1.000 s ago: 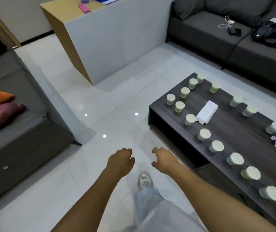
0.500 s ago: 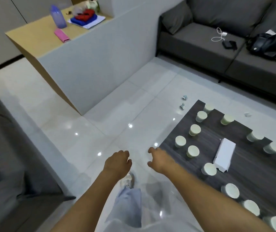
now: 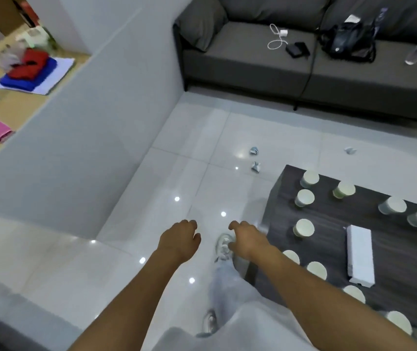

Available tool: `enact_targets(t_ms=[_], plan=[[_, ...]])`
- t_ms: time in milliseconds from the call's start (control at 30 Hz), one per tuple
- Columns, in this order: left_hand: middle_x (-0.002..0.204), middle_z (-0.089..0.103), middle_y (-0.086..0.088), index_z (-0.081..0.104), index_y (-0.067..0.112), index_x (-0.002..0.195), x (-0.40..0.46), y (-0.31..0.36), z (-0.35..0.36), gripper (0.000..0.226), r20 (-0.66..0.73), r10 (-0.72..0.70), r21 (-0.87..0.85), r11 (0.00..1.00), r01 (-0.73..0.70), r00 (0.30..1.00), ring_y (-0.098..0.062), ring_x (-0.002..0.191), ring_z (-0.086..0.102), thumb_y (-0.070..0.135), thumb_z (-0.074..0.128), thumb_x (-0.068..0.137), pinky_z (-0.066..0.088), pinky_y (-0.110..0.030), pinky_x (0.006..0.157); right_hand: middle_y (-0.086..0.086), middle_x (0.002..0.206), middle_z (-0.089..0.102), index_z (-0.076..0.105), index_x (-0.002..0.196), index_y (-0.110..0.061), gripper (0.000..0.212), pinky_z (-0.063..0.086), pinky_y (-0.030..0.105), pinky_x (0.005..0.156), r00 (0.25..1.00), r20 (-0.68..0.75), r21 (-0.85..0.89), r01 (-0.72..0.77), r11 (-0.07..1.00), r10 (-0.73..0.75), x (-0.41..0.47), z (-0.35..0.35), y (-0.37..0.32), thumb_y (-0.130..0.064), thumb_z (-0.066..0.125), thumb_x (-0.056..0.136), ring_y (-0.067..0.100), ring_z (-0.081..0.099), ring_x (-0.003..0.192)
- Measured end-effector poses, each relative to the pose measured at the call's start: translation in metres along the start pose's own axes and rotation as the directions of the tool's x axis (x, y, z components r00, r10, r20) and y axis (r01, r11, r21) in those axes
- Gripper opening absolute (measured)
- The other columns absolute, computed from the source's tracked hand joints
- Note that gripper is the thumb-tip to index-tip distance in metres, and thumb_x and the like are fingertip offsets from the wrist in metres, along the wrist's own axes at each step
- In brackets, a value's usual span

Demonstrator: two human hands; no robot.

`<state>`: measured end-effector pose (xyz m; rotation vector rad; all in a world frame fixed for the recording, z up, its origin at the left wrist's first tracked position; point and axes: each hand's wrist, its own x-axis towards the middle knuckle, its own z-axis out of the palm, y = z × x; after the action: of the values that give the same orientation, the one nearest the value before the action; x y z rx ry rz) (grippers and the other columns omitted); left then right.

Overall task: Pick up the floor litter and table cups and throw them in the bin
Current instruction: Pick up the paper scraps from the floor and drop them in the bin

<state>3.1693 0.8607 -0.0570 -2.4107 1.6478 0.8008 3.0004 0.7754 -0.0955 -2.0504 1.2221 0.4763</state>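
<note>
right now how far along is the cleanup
Nothing looks done yet. Both hands, left and right, hold nothing. Left to do: the crumpled litter and two more scraps on the floor, plus the cups on the coffee table. No bin in view.

- One view only: a wide-angle camera worn on the head, looking forward and steeply down.
- The person's own forearms enter from the bottom edge; the left hand [image 3: 180, 240] and right hand [image 3: 246, 240] sit near centre, close to the lens.
- The white tiled floor [image 3: 202, 153] fills the middle ground.
- The dark table [image 3: 392, 239] lies at lower right, cut by the frame edge.
- The grey sofa [image 3: 303, 59] spans the top, farthest off.
- Wide-angle distortion bends straight lines near the edges.
</note>
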Motion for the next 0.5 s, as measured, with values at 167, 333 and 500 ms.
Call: enact_targets(t_ms=[167,333,500], plan=[[0.116,0.057,-0.005,0.051,0.013,0.124,0.117,0.008,-0.059,0.035,0.014,0.045,0.030,0.999,-0.046,0.999,-0.022,0.107,0.055,0.034,0.039,0.098,0.049,-0.035,0.087,0.009,0.131,0.045,0.039,0.138,-0.016,0.049,0.046,0.037,0.093,0.998,-0.016,0.036,-0.063,0.997,0.064,0.095,-0.078,0.001,-0.026,0.054,0.092,0.028,0.046,0.119],[0.118,0.057,-0.004,0.050,0.014,0.125,0.217,0.025,-0.126,0.035,0.020,0.110,0.071,0.991,-0.111,0.994,-0.022,0.107,0.056,0.033,0.038,0.099,0.046,-0.033,0.083,0.010,0.131,0.046,0.037,0.140,-0.016,0.051,0.046,0.039,0.094,0.995,-0.050,0.097,-0.083,0.992,0.088,0.171,-0.159,0.000,-0.025,0.054,0.092,0.028,0.046,0.119],[0.120,0.057,-0.003,0.051,0.015,0.126,0.305,0.039,-0.171,0.035,0.057,0.190,0.102,0.975,-0.195,0.980,-0.021,0.107,0.056,0.033,0.038,0.099,0.045,-0.032,0.082,0.009,0.130,0.045,0.037,0.139,-0.017,0.051,0.047,0.039,0.093,0.984,-0.069,0.165,-0.149,0.975,0.163,0.232,-0.216,0.011,-0.026,0.054,0.092,0.027,0.046,0.118]])
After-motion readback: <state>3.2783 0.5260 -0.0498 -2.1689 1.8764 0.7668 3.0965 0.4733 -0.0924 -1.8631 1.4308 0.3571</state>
